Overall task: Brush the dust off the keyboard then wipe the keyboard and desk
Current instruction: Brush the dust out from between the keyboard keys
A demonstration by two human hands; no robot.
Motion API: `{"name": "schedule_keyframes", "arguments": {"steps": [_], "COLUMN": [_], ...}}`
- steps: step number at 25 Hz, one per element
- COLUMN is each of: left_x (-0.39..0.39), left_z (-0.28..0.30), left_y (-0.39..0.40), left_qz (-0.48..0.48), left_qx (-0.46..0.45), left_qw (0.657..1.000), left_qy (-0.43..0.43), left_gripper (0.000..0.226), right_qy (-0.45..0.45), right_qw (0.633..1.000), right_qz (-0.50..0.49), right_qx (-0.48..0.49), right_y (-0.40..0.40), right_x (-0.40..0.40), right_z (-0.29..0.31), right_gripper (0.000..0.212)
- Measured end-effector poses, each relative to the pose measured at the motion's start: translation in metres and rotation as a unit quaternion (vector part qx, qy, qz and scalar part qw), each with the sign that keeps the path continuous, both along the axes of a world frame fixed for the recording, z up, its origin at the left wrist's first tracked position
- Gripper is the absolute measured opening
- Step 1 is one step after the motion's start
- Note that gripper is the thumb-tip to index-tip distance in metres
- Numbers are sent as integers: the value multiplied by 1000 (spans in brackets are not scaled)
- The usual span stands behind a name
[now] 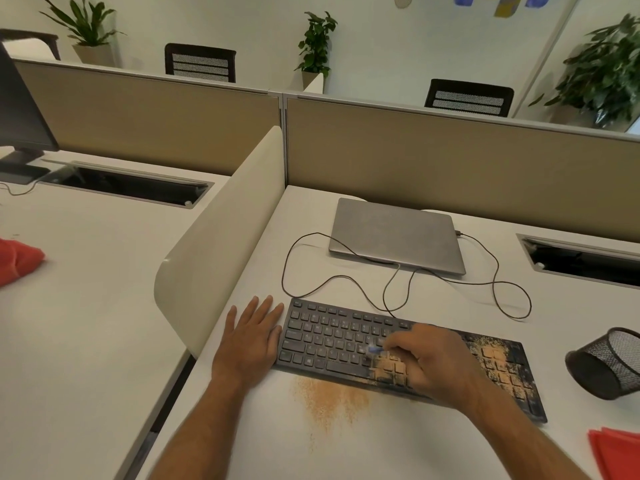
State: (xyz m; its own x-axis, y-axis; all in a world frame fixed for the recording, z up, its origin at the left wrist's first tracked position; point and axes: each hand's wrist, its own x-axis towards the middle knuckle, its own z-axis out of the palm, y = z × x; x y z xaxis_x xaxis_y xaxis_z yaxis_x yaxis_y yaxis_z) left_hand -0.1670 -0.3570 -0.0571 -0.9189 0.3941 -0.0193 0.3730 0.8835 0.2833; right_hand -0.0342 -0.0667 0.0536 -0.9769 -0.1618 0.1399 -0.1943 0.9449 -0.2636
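Black keyboard (346, 337) lay on the white desk (398, 445), near edge, angled w/ its right end nearer the camera. Orange-brown dust (498, 362) covered the right keys and some mid keys by the space bar; a second patch of dust on desk (332, 400) sat just near of the keyboard's front edge. Left keys looked mostly clean.

Left hand (251, 341) lay flat on the desk, fingers spread wide, palm down, touching the keyboard's left end. Right hand (436, 365) was over the keyboard's middle, fingers curled tight round a small brush (375, 349); only its blue tip showed, blurred, against the keys.

Far of the keyboard: closed grey laptop (394, 233), w/ a thin cable (495, 271) looping across the desk btwn laptop and keyboard. Right side: black mesh cup (613, 362) tipped on its side. Red cloth (616, 452) at near-right corner. Cream divider (221, 237) stood left of the desk; another red cloth on next desk (19, 261) beyond it.
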Motion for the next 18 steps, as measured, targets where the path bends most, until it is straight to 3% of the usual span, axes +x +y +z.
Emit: {"name": "schedule_keyframes", "arguments": {"steps": [13,18], "left_x": [2,1], "left_z": [2,2], "left_y": [0,0], "left_qz": [-3,-2], "left_qx": [-4,5], "left_qw": [1000,1000], "left_qy": [2,5], "left_gripper": [74,74], "right_qy": [5,-37], "right_qw": [1000,999], "right_qz": [5,34], "right_qx": [-2,21], "right_y": [1,-3], "right_x": [1,2], "right_z": [0,1], "right_gripper": [15,14]}}
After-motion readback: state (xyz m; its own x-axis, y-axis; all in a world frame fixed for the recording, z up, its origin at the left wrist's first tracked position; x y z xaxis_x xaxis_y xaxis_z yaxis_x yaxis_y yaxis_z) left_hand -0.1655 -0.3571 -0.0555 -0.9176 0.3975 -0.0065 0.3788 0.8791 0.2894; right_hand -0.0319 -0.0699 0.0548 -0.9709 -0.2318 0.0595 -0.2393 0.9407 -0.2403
